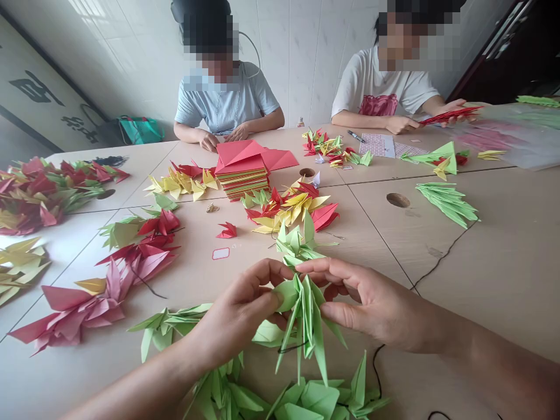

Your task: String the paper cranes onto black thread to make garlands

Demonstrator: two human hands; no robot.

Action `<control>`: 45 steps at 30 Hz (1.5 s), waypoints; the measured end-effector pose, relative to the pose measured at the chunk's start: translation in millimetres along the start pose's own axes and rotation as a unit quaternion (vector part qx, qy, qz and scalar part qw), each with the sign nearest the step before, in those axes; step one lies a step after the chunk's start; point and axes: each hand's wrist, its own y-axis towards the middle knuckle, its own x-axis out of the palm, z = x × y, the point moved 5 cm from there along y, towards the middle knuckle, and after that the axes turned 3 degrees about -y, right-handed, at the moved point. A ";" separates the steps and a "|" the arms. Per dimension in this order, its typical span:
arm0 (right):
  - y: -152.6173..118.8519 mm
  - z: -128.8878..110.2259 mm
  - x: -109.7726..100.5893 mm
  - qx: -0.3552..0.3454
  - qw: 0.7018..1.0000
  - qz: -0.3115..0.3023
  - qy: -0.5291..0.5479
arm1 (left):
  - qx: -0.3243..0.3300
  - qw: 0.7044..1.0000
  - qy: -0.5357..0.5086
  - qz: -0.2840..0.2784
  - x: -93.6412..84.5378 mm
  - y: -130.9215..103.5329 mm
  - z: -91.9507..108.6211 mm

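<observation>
Between my two hands is a bunch of light green origami pieces (306,318), with long pointed ends hanging down. My left hand (258,291) pinches its left side between thumb and fingers. From the right, my right hand (365,297) grips the bunch with the thumb in front and the fingers behind, partly hidden. A black thread (292,348) shows across the lower points. More green origami (301,248) lies just beyond my fingertips. Nearer to me, below the hands, a heap of green origami (312,399) rests on the table, with black thread running by it.
Pink and red origami (96,297) lies to the left, with a large mixed pile (39,189) behind. A stack of coloured paper (242,175) stands mid-table. Green folded strips (448,201) lie right, near a round table hole (398,200). Two people (227,96) sit opposite.
</observation>
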 end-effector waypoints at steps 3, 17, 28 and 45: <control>0.4 -1.6 -0.3 -0.015 1.000 0.001 0.011 | -0.008 1.000 -0.024 -0.010 0.2 0.3 0.9; 1.7 -4.3 1.6 -0.057 0.995 0.059 -0.053 | 0.039 0.998 0.016 -0.055 8.5 1.8 -1.5; -18.5 -32.0 8.1 -0.376 0.815 0.180 -0.402 | 0.045 0.999 0.021 -0.011 0.5 6.0 0.4; -24.4 -34.9 10.7 -0.454 0.770 0.148 -0.422 | 0.014 0.998 0.067 0.004 -2.2 4.9 -2.0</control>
